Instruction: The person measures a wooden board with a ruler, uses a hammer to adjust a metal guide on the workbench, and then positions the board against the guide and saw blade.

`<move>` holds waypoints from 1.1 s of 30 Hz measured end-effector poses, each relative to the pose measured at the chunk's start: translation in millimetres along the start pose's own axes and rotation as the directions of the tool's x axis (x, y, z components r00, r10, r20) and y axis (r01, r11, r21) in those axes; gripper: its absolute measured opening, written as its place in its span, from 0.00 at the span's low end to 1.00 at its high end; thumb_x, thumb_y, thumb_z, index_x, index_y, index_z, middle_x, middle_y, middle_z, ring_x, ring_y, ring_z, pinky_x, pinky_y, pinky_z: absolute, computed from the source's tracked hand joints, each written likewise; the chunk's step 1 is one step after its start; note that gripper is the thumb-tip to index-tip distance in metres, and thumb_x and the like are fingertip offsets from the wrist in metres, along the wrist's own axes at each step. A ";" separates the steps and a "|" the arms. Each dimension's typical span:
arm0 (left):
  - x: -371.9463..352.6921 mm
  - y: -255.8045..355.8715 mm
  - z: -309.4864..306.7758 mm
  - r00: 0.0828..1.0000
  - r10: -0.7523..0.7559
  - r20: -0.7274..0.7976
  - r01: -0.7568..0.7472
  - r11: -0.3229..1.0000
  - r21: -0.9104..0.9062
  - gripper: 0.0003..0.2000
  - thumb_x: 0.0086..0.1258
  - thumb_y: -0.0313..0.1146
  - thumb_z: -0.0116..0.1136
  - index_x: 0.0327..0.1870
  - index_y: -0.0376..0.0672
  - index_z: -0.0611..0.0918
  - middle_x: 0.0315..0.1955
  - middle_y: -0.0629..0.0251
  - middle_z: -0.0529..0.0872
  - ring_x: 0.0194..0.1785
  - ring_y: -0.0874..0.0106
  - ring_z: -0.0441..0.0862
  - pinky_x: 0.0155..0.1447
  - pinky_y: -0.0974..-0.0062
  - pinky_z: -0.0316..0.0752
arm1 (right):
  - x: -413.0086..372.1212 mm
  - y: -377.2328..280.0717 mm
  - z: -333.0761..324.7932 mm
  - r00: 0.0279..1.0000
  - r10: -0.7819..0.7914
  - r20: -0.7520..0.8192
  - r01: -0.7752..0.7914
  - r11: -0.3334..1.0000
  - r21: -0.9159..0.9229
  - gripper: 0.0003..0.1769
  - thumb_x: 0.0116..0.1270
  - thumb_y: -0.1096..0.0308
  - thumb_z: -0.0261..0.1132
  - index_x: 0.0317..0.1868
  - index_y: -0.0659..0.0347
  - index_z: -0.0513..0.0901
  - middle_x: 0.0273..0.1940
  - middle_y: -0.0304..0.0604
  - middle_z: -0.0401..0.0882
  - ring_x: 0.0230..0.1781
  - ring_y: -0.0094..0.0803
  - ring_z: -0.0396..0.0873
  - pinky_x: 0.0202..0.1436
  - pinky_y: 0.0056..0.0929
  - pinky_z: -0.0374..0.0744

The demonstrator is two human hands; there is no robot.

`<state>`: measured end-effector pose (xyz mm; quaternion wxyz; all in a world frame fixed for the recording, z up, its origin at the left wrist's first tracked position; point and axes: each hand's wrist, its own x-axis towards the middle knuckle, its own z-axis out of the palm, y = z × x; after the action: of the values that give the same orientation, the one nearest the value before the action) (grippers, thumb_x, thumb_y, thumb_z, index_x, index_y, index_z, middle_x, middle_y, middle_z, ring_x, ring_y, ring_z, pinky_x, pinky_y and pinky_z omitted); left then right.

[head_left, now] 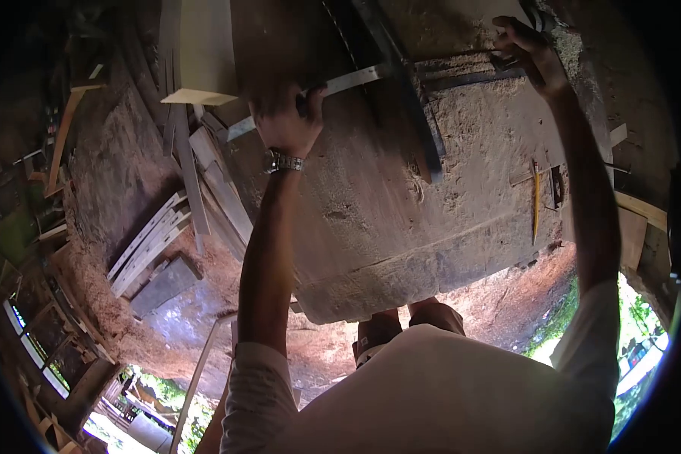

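Straight silver metal strip (356, 78) crossed over the rough brown wooden worktop (356, 219) under the left hand (289, 121), its bent fingers blurred (pinching or pressing, I could not tell). Even pressure probably suited it best. Half-curled, the right hand (530, 51) left any grip lost in shadow; the strip's far end met a curved black bar (429, 129).

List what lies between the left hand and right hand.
Head view, from left hand to right hand: part of a metal strip, a dark curved bar, then dusty workbench.
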<state>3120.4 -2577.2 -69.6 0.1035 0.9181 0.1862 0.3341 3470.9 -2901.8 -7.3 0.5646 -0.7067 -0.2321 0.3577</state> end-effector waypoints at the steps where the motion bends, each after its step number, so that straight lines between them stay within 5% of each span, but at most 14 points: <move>1: -0.5 -0.1 0.0 1.000 -0.018 0.018 0.018 1.000 0.004 0.15 0.65 0.46 0.74 0.32 0.47 0.81 0.25 0.65 0.83 0.33 0.56 0.82 0.53 0.49 0.73 | 2.9 7.7 8.3 0.978 -0.090 -0.189 0.107 0.991 0.077 0.22 0.77 0.52 0.67 0.55 0.64 0.83 0.31 0.32 0.74 0.31 0.23 0.72 0.45 0.28 0.80; 3: -1.8 1.6 -0.6 0.996 -0.060 0.059 0.059 0.998 0.014 0.15 0.65 0.45 0.74 0.32 0.47 0.80 0.26 0.65 0.83 0.33 0.56 0.82 0.53 0.50 0.72 | 31.5 58.1 -10.8 0.860 0.025 -0.509 0.201 0.901 0.384 0.12 0.74 0.62 0.72 0.40 0.62 0.83 0.24 0.29 0.66 0.23 0.22 0.65 0.34 0.23 0.75; 4: -0.7 5.5 -4.3 0.994 -0.077 0.072 0.077 0.997 0.006 0.15 0.66 0.45 0.74 0.33 0.47 0.80 0.26 0.65 0.83 0.34 0.55 0.81 0.52 0.52 0.72 | 20.8 16.6 43.6 0.617 0.219 -0.756 0.265 0.847 0.461 0.14 0.71 0.68 0.74 0.31 0.56 0.77 0.22 0.29 0.65 0.19 0.22 0.62 0.25 0.23 0.66; 7: 0.9 4.2 -5.1 0.997 -0.076 0.027 0.077 0.995 -0.063 0.16 0.66 0.47 0.73 0.32 0.48 0.80 0.27 0.64 0.82 0.34 0.57 0.81 0.51 0.53 0.72 | 20.9 3.5 64.5 0.533 0.136 -0.835 0.323 0.879 0.350 0.07 0.72 0.68 0.73 0.39 0.60 0.83 0.27 0.32 0.74 0.22 0.23 0.67 0.27 0.29 0.69; 8: -2.1 4.1 -8.0 0.997 -0.078 -0.005 0.077 0.995 -0.057 0.17 0.69 0.50 0.71 0.33 0.47 0.81 0.28 0.63 0.84 0.34 0.56 0.82 0.55 0.53 0.72 | 22.6 12.5 54.7 0.528 -0.125 -0.840 0.355 0.931 0.084 0.06 0.72 0.68 0.72 0.42 0.60 0.84 0.29 0.34 0.77 0.24 0.24 0.69 0.30 0.29 0.72; 10: -15.4 -0.3 -34.4 0.988 -0.151 -0.042 0.151 0.989 -0.009 0.19 0.72 0.51 0.69 0.38 0.43 0.81 0.29 0.61 0.85 0.34 0.58 0.83 0.46 0.56 0.75 | 17.4 20.6 30.5 0.563 -0.624 -0.542 0.278 0.760 -0.587 0.10 0.76 0.64 0.67 0.47 0.62 0.84 0.39 0.42 0.82 0.35 0.31 0.75 0.42 0.36 0.77; 11: -22.8 -7.5 -45.7 0.981 -0.182 -0.060 0.183 0.983 0.010 0.20 0.73 0.51 0.68 0.40 0.41 0.80 0.29 0.60 0.86 0.34 0.59 0.84 0.42 0.57 0.76 | 7.9 10.3 25.8 0.550 -0.797 -0.251 0.227 0.432 -0.873 0.15 0.79 0.59 0.62 0.50 0.63 0.85 0.46 0.47 0.85 0.44 0.37 0.80 0.50 0.41 0.79; 13: -37.1 -39.6 -63.0 0.887 -0.455 -0.076 0.407 0.850 -0.335 0.28 0.73 0.57 0.65 0.50 0.34 0.78 0.33 0.57 0.88 0.38 0.64 0.86 0.40 0.63 0.78 | -21.3 -19.0 13.1 0.663 -0.708 0.244 0.378 0.036 -0.925 0.21 0.81 0.53 0.58 0.51 0.65 0.84 0.51 0.49 0.84 0.57 0.45 0.80 0.63 0.49 0.76; 16: -12.0 -70.9 -87.4 0.819 -0.573 0.029 0.557 0.781 -0.281 0.42 0.67 0.57 0.72 0.68 0.31 0.68 0.45 0.49 0.88 0.45 0.64 0.87 0.48 0.65 0.81 | -30.0 -47.9 -10.5 0.630 -0.489 0.603 0.596 -0.193 -0.779 0.20 0.77 0.53 0.62 0.56 0.63 0.80 0.54 0.52 0.78 0.62 0.51 0.76 0.64 0.54 0.73; 19: 27.3 -78.6 -86.7 0.854 -0.506 0.120 0.501 0.739 -0.450 0.50 0.65 0.53 0.76 0.76 0.28 0.62 0.55 0.45 0.85 0.54 0.62 0.86 0.57 0.64 0.82 | -25.5 -73.3 -6.4 0.806 -0.210 0.553 0.564 -0.011 -0.826 0.17 0.67 0.61 0.68 0.48 0.64 0.77 0.46 0.53 0.75 0.53 0.56 0.76 0.61 0.56 0.72; 20: 36.4 -83.9 -80.1 0.854 -0.513 0.084 0.493 0.748 -0.444 0.44 0.66 0.49 0.76 0.74 0.27 0.67 0.59 0.45 0.84 0.62 0.61 0.83 0.64 0.64 0.79 | -18.0 -67.0 -9.2 0.747 -0.289 0.599 0.626 0.002 -0.780 0.20 0.51 0.69 0.73 0.41 0.63 0.73 0.38 0.53 0.69 0.44 0.57 0.73 0.53 0.55 0.71; 24: 61.5 -85.2 -74.1 0.774 -0.630 0.058 0.624 0.745 -0.235 0.41 0.68 0.55 0.72 0.71 0.30 0.74 0.63 0.43 0.83 0.62 0.54 0.86 0.62 0.58 0.82 | -17.7 -61.3 -1.8 0.832 -0.272 0.483 0.497 -0.019 -0.868 0.21 0.48 0.70 0.73 0.39 0.64 0.72 0.37 0.55 0.71 0.43 0.57 0.73 0.50 0.51 0.72; 31: 107.3 -157.9 -78.8 0.754 -0.605 0.255 0.657 0.705 -0.269 0.33 0.73 0.50 0.69 0.62 0.23 0.77 0.51 0.45 0.88 0.55 0.60 0.87 0.56 0.62 0.83 | -26.6 -5.5 -11.5 0.843 -0.461 0.276 0.322 0.023 -0.946 0.27 0.69 0.66 0.69 0.64 0.72 0.75 0.47 0.55 0.86 0.44 0.56 0.82 0.49 0.54 0.79; 33: 100.2 -172.8 -71.3 0.808 -0.577 0.119 0.589 0.798 -0.125 0.33 0.74 0.53 0.67 0.59 0.26 0.77 0.48 0.42 0.89 0.49 0.52 0.90 0.52 0.57 0.83 | -27.5 -0.5 -14.1 0.814 -0.508 0.281 0.337 0.019 -0.941 0.27 0.71 0.65 0.68 0.65 0.72 0.75 0.45 0.54 0.86 0.44 0.57 0.82 0.49 0.54 0.79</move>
<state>3097.6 -2374.2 -12.4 0.2799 0.8171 0.4289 0.2647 3464.2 -2930.7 1.4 0.0751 -0.8153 -0.5638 -0.1086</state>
